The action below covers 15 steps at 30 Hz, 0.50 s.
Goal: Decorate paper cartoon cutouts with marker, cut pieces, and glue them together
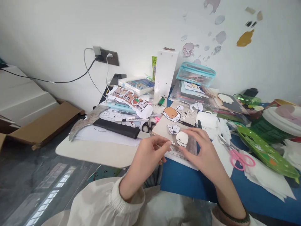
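My right hand point(202, 149) holds a small rounded white paper cutout point(182, 138) with black outlines between thumb and fingers. To its left, my left hand point(152, 150) has thumb and index finger pinched together, with a tiny white paper piece point(173, 143) at their tips. Beneath both hands lies a clear ruler-like sheet with printed markings point(191, 150). Just beyond is a beige board point(160, 127) bearing a cutout of a drawn face point(173, 129), a brown-and-white cutout point(171, 113) and several small scraps. A dark slim tool point(187, 124) lies across the board.
A black-handled curved saw point(116, 127) and black scissors point(148, 126) lie to the left. On the right are pink scissors point(240, 158), white paper point(265, 179), a green pouch point(268, 150) and a green tub point(265, 124). A white box point(166, 72) stands behind.
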Each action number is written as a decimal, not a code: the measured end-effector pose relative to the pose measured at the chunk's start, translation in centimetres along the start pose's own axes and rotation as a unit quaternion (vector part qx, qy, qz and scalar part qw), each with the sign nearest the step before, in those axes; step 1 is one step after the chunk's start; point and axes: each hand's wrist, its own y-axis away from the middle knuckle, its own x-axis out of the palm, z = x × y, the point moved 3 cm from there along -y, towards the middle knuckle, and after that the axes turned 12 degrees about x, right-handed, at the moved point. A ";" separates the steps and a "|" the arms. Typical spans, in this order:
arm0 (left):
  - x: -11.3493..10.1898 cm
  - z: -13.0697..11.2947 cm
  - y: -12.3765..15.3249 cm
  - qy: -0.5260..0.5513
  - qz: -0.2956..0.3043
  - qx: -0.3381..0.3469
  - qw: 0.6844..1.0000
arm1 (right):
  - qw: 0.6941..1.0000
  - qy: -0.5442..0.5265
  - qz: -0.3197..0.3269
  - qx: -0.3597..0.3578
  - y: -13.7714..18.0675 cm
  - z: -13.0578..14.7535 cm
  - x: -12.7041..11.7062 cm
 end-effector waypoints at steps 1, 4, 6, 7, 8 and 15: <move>0.0 0.1 -0.3 0.001 0.000 0.000 1.000 | 1.000 0.003 0.000 0.004 -0.2 -0.3 0.2; 0.1 0.6 -1.0 0.032 0.010 -0.004 0.999 | 1.000 0.011 -0.003 0.015 -0.4 -1.1 0.7; 0.2 0.9 -1.3 0.050 0.015 -0.008 0.999 | 1.000 0.015 -0.012 0.016 -0.4 -1.3 0.7; 0.2 1.0 -1.4 0.056 0.015 -0.010 0.998 | 1.000 0.016 -0.023 0.014 -0.3 -1.2 0.6; 0.2 1.0 -1.4 0.060 0.015 -0.011 0.998 | 0.999 0.016 -0.036 0.010 -0.1 -1.0 0.5; 0.9 0.7 -0.4 0.121 0.060 -0.015 0.991 | 0.993 -0.027 -0.077 -0.090 1.9 2.3 0.3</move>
